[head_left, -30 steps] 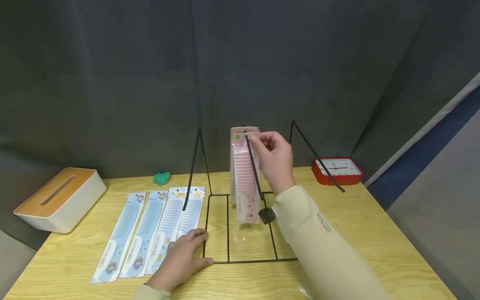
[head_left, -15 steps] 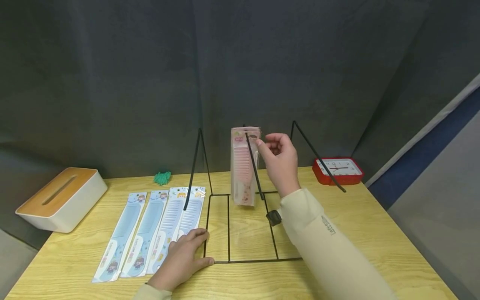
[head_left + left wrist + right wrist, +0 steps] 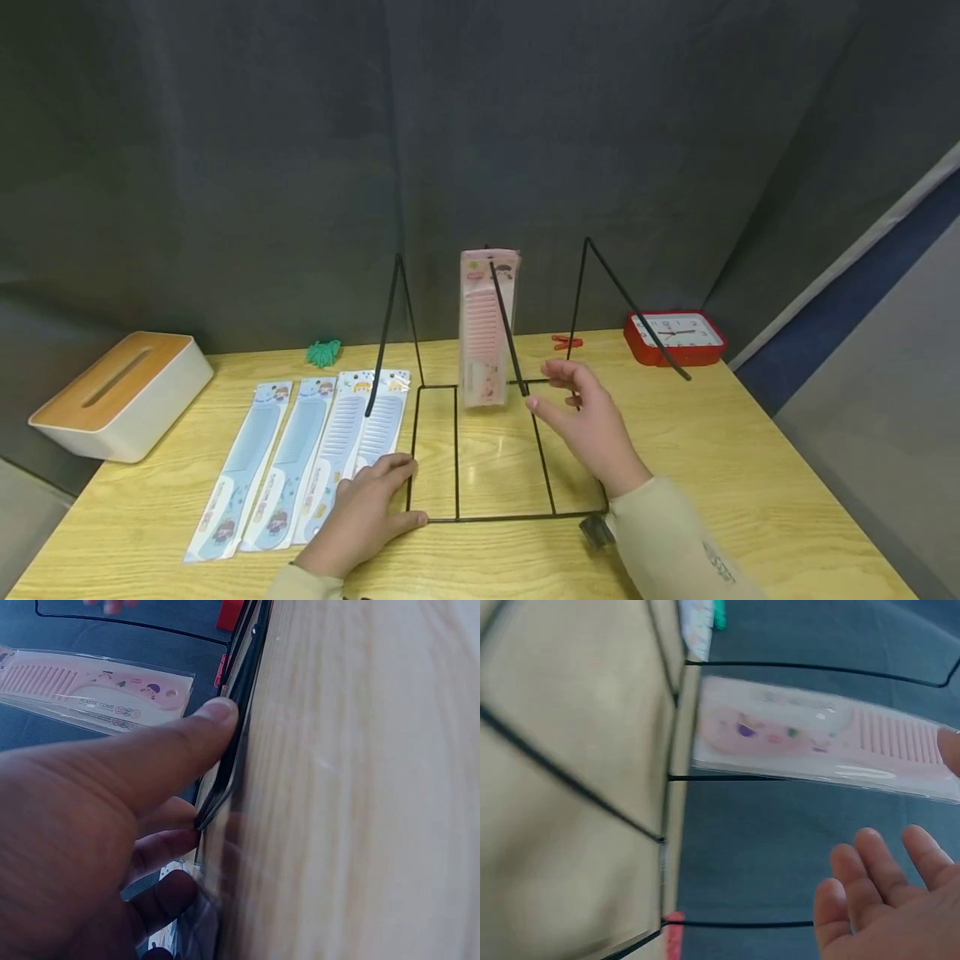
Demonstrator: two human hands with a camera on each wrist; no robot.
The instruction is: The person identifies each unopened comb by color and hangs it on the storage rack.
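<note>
A pink plastic comb in a clear printed packet (image 3: 485, 329) hangs upright from the middle prong of a black wire display rack (image 3: 480, 392), its lower end just above the rack's flat base frame on the pale wooden tabletop (image 3: 750, 467). The right hand (image 3: 588, 421) hovers below and to the right of the packet, apart from it, fingers relaxed and holding nothing. The left hand (image 3: 365, 517) lies flat with its fingers extended, its thumb pressing the front left corner of the rack's base. Just beside it lie four blue packaged combs (image 3: 300, 462) in a row. Farther out stand a white tissue box with a wooden lid (image 3: 120, 396) and a red rectangular clock (image 3: 675, 337).
</note>
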